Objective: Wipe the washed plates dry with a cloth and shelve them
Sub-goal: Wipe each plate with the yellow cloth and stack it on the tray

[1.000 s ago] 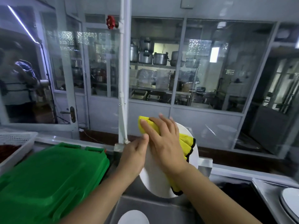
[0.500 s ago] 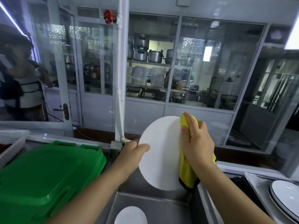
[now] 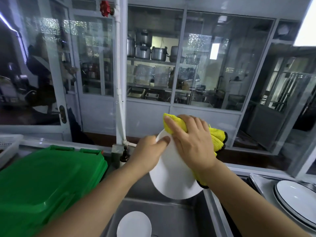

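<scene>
A round white plate (image 3: 172, 180) is held tilted above the steel sink (image 3: 171, 218). My left hand (image 3: 150, 151) grips its upper left rim, thumb lying on the plate's face. My right hand (image 3: 191, 142) presses a yellow cloth (image 3: 216, 137) with a black edge against the plate's upper right part; the cloth hangs down behind the plate's right side. A second white plate (image 3: 134, 224) lies in the sink below. At the right edge, plates with dark rims (image 3: 297, 199) lie stacked on a steel counter.
A large green plastic lid (image 3: 46, 182) lies to the left of the sink. A white basket (image 3: 8, 146) stands at the far left. A brown bottle (image 3: 124, 156) stands by a white pipe (image 3: 119, 79). Glass partitions run behind.
My right hand and the cloth have moved from the plate's right edge onto its upper face. The plate has tilted further back.
</scene>
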